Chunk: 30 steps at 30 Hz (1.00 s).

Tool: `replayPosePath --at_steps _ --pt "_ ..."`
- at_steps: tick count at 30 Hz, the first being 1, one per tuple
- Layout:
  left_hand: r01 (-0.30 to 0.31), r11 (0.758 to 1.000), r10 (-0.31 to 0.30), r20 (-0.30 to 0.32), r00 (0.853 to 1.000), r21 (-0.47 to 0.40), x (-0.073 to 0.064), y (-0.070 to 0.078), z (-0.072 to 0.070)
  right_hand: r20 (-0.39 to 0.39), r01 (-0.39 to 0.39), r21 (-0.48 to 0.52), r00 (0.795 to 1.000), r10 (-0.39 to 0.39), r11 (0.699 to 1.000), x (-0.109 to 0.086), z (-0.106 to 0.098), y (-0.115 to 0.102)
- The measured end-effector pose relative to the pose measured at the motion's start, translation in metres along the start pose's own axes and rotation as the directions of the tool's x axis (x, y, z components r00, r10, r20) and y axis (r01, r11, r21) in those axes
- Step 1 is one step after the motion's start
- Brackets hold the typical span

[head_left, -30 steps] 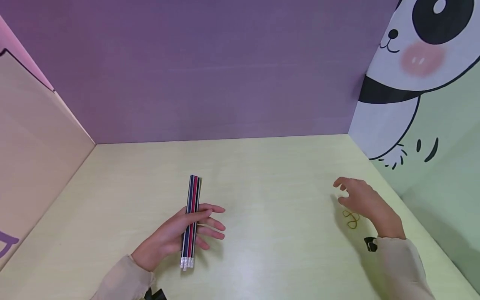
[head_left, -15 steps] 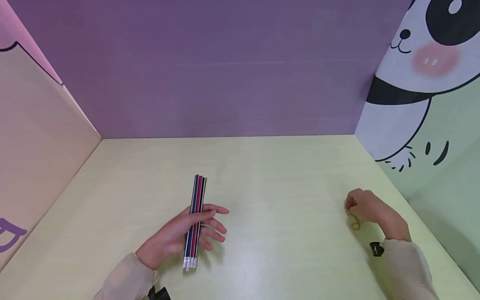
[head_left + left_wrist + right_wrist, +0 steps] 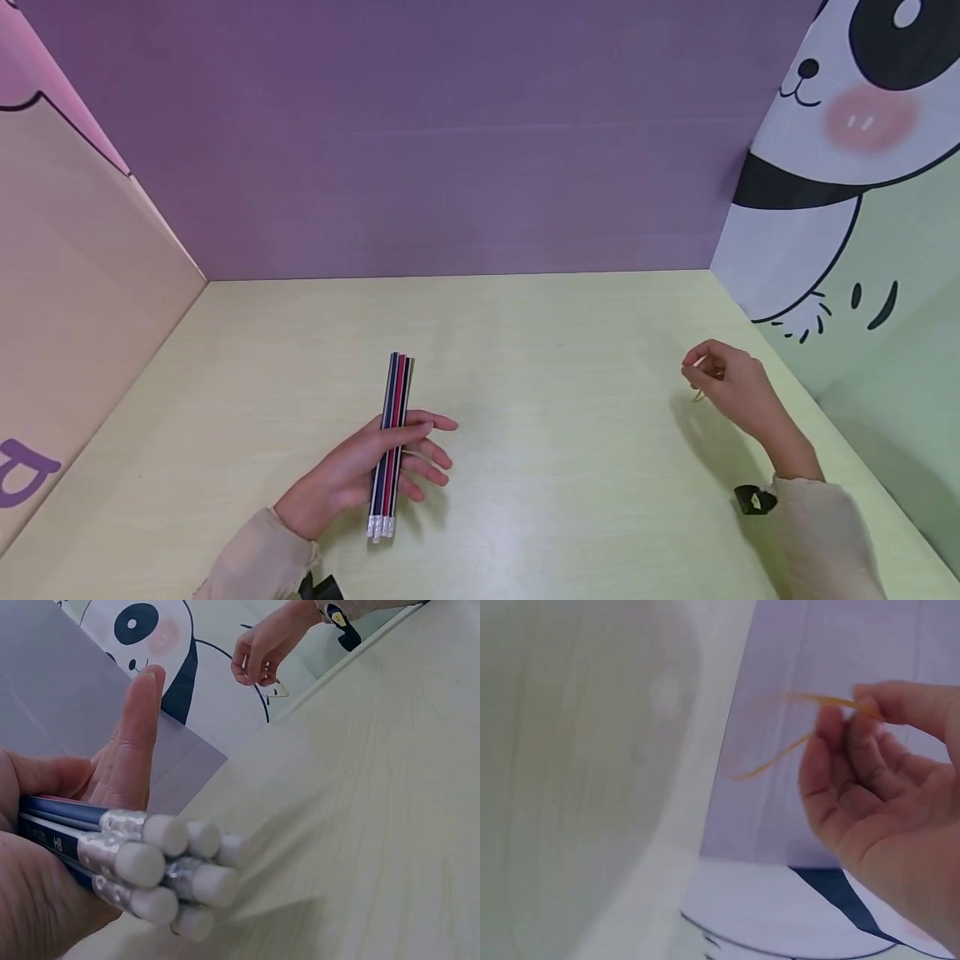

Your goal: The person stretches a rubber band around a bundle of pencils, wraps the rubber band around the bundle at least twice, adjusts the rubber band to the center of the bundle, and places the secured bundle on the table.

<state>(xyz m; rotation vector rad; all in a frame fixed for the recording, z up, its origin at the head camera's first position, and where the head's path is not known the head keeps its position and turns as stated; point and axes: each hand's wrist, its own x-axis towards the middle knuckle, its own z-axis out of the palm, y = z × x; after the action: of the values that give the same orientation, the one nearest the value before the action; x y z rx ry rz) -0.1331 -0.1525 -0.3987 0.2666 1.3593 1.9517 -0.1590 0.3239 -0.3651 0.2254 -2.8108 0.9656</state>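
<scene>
A bundle of several pencils [image 3: 395, 390] stands slantwise across the palm of my left hand [image 3: 347, 477], left of the middle. The thumb lies over the pencils and holds them, while the other fingers reach out past them, spread. In the left wrist view the white erasers and silver ferrules of the pencils [image 3: 141, 864] face the camera. At the right, my right hand [image 3: 738, 393] is raised above the table and pinches a thin yellow rubber band [image 3: 829, 700] between thumb and fingertips. The band hangs in a loose loop, part of it blurred or hidden behind the fingers.
The pale wooden table [image 3: 540, 400] is walled by a purple panel [image 3: 450, 150] at the back, a beige panel [image 3: 82, 292] at the left and a green panel [image 3: 900, 400] with a panda drawing at the right. Black straps show at both wrists.
My right hand has come down to the rubber band on the table, pinched it and lifted it. My left hand keeps holding the pencils, almost still. The head view has shifted slightly.
</scene>
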Motion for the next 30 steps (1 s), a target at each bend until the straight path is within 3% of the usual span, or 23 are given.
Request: replayPosePath --at_steps 3,5,10,14,19,22,30 --pt "-0.004 1.0 0.004 -0.001 1.0 -0.002 0.0 0.0 0.0 -0.013 0.005 0.184 1.0 -0.003 0.983 0.002 0.003 -0.002" --pt "-0.006 1.0 0.006 0.003 1.0 -0.005 0.0 0.0 0.0 0.015 0.003 0.341 1.0 -0.008 0.94 0.003 0.003 -0.003" --pt "-0.003 1.0 0.003 0.015 1.0 -0.009 0.002 0.0 0.002 0.146 -0.047 0.649 0.987 -0.065 0.759 0.003 0.005 -0.006" --pt "-0.004 1.0 0.004 0.012 1.0 -0.002 0.003 0.0 0.003 0.209 -0.075 0.768 0.968 -0.138 0.636 0.002 0.008 -0.007" --pt "0.004 1.0 -0.004 0.025 1.0 -0.009 0.005 -0.002 0.004 0.243 -0.089 0.849 0.941 -0.236 0.52 0.002 0.014 -0.013" --pt "0.009 1.0 -0.009 0.031 0.999 -0.018 0.006 -0.003 0.004 0.246 -0.083 0.849 0.936 -0.253 0.522 0.003 0.019 -0.019" --pt "0.019 1.0 -0.019 0.011 1.0 -0.015 0.007 -0.006 0.005 0.245 -0.017 0.68 0.947 -0.206 0.733 0.008 0.046 -0.046"
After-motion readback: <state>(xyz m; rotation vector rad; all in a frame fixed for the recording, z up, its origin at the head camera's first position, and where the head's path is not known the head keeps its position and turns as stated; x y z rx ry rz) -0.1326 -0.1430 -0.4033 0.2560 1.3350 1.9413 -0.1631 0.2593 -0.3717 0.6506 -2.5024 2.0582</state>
